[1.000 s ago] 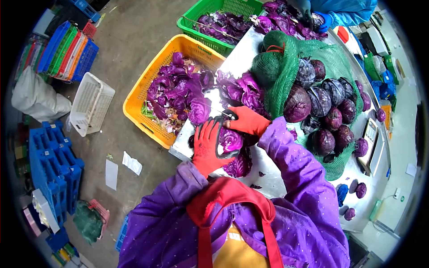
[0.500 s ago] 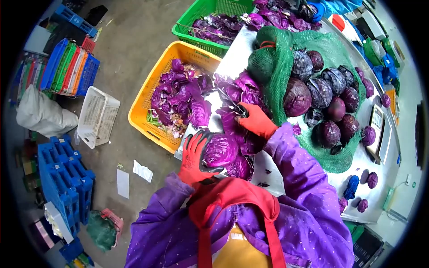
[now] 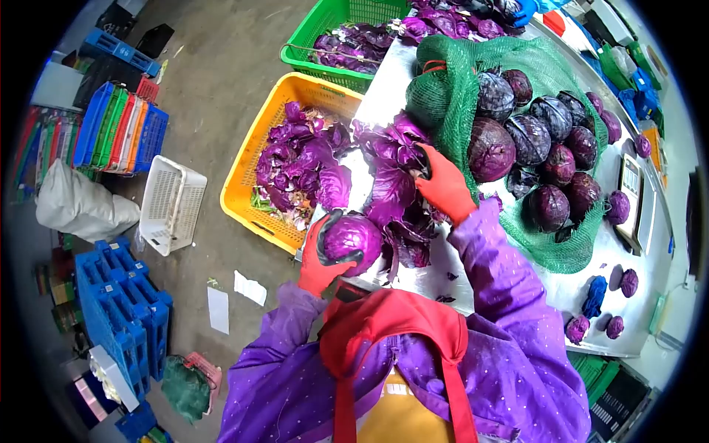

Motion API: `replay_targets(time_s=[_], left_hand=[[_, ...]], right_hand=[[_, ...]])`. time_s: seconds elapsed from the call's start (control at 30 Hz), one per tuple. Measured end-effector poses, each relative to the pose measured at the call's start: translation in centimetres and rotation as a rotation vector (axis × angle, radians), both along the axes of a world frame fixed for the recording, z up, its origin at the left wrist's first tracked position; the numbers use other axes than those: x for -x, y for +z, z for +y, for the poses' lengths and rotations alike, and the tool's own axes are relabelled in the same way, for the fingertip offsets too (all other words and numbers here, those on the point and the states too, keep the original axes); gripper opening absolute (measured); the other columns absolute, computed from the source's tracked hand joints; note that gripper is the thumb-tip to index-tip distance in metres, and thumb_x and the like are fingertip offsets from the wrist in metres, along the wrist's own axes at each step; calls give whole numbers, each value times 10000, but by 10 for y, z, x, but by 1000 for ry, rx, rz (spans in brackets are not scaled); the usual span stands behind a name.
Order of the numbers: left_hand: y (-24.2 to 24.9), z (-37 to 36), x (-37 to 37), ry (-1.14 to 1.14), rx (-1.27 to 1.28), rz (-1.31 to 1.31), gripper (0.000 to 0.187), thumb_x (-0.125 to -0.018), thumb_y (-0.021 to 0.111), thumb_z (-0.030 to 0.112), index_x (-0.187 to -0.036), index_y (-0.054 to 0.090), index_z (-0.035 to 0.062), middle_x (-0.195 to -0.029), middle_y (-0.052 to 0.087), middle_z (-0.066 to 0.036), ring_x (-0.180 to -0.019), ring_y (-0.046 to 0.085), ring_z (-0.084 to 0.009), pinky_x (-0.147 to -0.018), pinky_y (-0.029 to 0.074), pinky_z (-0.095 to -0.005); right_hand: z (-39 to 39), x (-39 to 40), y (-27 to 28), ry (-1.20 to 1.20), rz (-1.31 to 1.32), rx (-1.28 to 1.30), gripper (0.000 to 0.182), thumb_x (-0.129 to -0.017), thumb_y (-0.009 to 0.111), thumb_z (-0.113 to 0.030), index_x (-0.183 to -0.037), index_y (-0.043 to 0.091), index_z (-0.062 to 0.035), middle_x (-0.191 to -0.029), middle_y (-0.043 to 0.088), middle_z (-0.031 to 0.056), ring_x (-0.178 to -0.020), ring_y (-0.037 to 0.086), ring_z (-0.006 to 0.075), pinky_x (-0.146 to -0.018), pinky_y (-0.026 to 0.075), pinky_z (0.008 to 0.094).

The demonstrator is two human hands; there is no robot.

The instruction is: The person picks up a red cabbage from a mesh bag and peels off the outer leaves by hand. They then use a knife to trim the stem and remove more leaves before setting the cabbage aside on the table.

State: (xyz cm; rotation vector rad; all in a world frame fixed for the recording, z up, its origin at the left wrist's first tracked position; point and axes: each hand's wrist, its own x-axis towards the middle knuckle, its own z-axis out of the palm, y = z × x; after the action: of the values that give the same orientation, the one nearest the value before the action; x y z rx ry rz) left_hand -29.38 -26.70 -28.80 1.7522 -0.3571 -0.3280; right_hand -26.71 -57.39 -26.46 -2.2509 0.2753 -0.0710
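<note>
My left hand (image 3: 322, 255), in a red glove with dark fingertips, is wrapped round the left side of a peeled purple cabbage (image 3: 353, 244) at the table's near edge. My right hand (image 3: 442, 181), gloved in red too, is closed on purple cabbage leaves (image 3: 395, 193) above a leaf pile; its fingertips are partly hidden. Left of the pile, a yellow crate (image 3: 238, 181) holds more loose leaves. To the right, an open green mesh bag (image 3: 461, 111) holds several dark purple cabbages (image 3: 492, 150).
A green crate (image 3: 295, 50) of leaves stands beyond the yellow one. On the metal table (image 3: 461, 284) lie a scale (image 3: 630, 196), small cabbages and a blue bundle (image 3: 594, 297). A co-worker's blue-gloved hand (image 3: 526, 12) shows at the top. Blue pallets (image 3: 122, 303) stand left.
My right hand has moved up and right with leaves in it. The cabbage under my left hand now shows apart from the leaves, and my left hand sits lower around it.
</note>
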Motion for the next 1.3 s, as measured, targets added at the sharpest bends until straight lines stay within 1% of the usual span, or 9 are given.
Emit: replay_targets(time_s=[0.13,0.57,0.7,0.77,0.8,0.97,1.1,1.23,1.3], left_hand=[[-17,6,-6,72,139,149,848,-620,852,72,-1383,484,41,-1348,540,-104,-1233,521,-224,-1087,393,-366],[-8,26,-21,153,367,264,775,-736,743,3,-1437,413,13,-1398,492,-118,-1271,487,-226,-1095,382,-365],[52,18,-8,-28,-445,-419,1041,-604,902,238,-1467,357,29,-1465,391,-222,-1365,376,-379,-1132,327,-469],[43,5,-7,-72,-599,-331,1155,-510,932,331,-1468,356,43,-1478,355,-251,-1363,343,-438,-1137,291,-508],[45,7,-12,-62,-642,-343,1066,-563,920,266,-1456,382,40,-1445,430,-184,-1333,425,-347,-1127,336,-446],[-12,45,-45,91,196,337,828,-669,852,105,-1398,464,45,-1295,567,-109,-1195,544,-212,-1052,427,-345],[-2,45,-35,241,603,675,600,-874,661,278,-1409,472,80,-1382,527,-121,-1269,516,-287,-1095,404,-467],[2,18,-37,164,1157,1066,589,-941,552,426,-1437,455,123,-1452,480,-132,-1331,463,-356,-1122,350,-580],[10,0,-35,118,1096,1062,617,-942,524,465,-1445,442,117,-1452,473,-151,-1329,462,-363,-1122,348,-581]], right_hand=[[37,48,45,125,14,-138,473,-806,641,-108,-1271,569,-62,-1169,643,207,-1105,622,378,-949,488,405],[69,18,-20,241,245,-3,467,-769,645,-222,-1210,564,-89,-1052,661,196,-1019,619,396,-871,487,486],[80,23,5,313,160,-12,404,-767,640,-213,-1149,600,-88,-989,670,204,-972,635,393,-844,500,470],[85,20,5,355,126,-39,388,-764,640,-208,-1130,612,-84,-983,671,208,-957,641,392,-838,503,467],[82,16,10,354,140,-39,390,-763,640,-208,-1132,614,-86,-987,671,208,-960,640,392,-842,502,468],[30,9,-13,211,157,97,411,-758,661,-209,-1146,618,-81,-1023,669,201,-1004,625,396,-882,492,468],[6,9,20,4,53,237,442,-791,698,-169,-1207,576,-82,-1099,605,162,-997,617,400,-852,503,451],[27,12,63,120,-162,-204,599,-806,765,-307,-1307,555,-55,-1274,586,178,-1149,596,335,-992,454,391],[54,22,79,278,-118,-329,655,-805,771,-344,-1325,537,-20,-1270,590,195,-1176,581,334,-1025,428,397]])
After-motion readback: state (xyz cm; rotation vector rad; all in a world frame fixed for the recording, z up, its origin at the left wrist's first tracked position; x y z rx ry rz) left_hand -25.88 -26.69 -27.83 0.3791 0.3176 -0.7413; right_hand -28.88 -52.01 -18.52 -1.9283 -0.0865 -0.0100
